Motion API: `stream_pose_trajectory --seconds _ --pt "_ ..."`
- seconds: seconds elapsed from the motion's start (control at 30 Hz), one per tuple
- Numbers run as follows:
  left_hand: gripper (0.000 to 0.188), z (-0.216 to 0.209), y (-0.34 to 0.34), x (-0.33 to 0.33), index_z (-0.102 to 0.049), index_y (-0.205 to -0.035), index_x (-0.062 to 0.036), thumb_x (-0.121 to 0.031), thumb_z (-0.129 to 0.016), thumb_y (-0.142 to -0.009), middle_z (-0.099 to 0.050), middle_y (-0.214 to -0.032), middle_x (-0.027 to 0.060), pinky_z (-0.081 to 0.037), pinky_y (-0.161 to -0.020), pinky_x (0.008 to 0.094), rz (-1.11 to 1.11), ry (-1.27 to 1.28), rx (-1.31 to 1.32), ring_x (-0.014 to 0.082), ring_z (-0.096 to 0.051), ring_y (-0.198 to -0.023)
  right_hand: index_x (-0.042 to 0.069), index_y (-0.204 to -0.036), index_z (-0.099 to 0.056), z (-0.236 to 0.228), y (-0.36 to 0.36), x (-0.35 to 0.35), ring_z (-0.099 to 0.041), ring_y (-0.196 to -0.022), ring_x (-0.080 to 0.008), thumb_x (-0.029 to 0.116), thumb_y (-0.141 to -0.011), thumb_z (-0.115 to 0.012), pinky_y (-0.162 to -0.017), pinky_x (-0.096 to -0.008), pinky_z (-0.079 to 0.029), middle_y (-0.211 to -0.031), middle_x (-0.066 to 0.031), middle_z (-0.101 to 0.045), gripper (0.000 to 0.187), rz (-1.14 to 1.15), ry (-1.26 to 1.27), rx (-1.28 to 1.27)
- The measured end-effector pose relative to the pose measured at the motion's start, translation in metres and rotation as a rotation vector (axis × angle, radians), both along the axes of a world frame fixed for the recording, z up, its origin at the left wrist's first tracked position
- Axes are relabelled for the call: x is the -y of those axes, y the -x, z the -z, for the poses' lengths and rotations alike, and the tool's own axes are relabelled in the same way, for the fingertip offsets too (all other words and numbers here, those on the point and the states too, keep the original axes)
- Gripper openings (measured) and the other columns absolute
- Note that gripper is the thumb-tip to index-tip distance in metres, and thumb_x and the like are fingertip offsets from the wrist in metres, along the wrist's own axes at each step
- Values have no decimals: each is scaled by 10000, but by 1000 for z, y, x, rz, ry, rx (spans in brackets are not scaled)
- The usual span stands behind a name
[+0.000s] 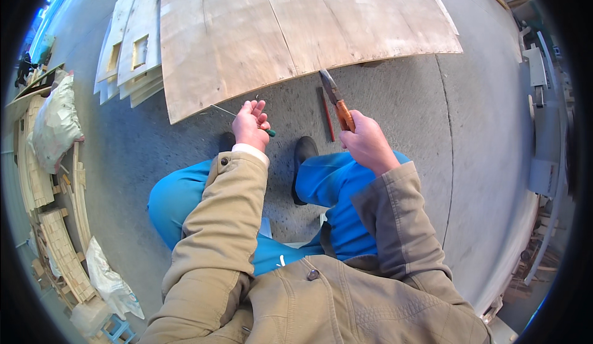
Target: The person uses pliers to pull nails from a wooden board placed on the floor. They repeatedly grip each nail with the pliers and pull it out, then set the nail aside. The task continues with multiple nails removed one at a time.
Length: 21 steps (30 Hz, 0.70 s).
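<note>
A large plywood sheet [259, 35] lies in front of me, with its near edge facing my hands. My left hand [251, 125], palm partly up and fingers curled, holds a thin screwdriver. Its green handle end [270, 132] sticks out beside the palm, and its slim metal shaft [223, 110] points left toward the sheet's edge. My right hand [369, 143] is closed round the orange handles of a pair of pliers [333, 90]. The dark jaws point away from me and meet the sheet's near edge. A thin reddish stick [327, 114] lies on the floor just left of the pliers.
More plywood panels [131, 66], some with rectangular cutouts, are stacked at the left of the sheet. A filled white sack [57, 123] and wooden pieces [65, 251] line the far left. Metal equipment [543, 177] stands along the right. A crack [450, 146] crosses the concrete floor.
</note>
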<state>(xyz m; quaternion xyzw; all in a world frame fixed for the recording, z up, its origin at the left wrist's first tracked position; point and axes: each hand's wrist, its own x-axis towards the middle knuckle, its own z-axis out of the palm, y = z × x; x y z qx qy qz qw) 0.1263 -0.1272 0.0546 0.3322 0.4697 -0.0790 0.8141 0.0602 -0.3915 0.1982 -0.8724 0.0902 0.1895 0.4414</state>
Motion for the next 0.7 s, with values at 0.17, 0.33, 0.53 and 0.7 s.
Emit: stream_pose_trajectory --seconds 0.17,0.33,0.53,0.7 --pt "163 -51 16 -12 -677 -1080 -122 -256 -585 -1088 -781 -972 35 -373 -489 276 54 -16 116 128 -562 -594 16 -1178 -651 5 9 -7 -680 -1006 -471 75 -900 -610 -861 -542 -533 -1008 -268 -713 287 -38 184 220" --pt "138 -121 28 -44 -707 -1050 -125 -245 -642 -1059 -776 -965 24 -378 -494 260 101 -30 336 105 -570 -613 57 -1263 -657 10 26 -13 -687 -1039 -449 93 -921 -616 -883 -546 -540 -1084 -248 -724 347 -54 278 356" --pt "163 -170 67 -87 -717 -1126 -102 -227 -673 -1032 -750 -987 28 -385 -515 258 75 -123 502 106 -552 -665 74 -1257 -668 17 44 -27 -696 -1042 -445 104 -930 -624 -872 -545 -547 -1071 -231 -737 332 -65 314 347" --pt "139 -167 86 -98 -731 -1094 -111 -221 -689 -1020 -743 -947 20 -390 -520 265 39 -151 402 112 -566 -671 69 -1212 -685 27 71 -47 -701 -1039 -454 93 -921 -612 -879 -540 -556 -1059 -246 -742 301 -86 309 382"
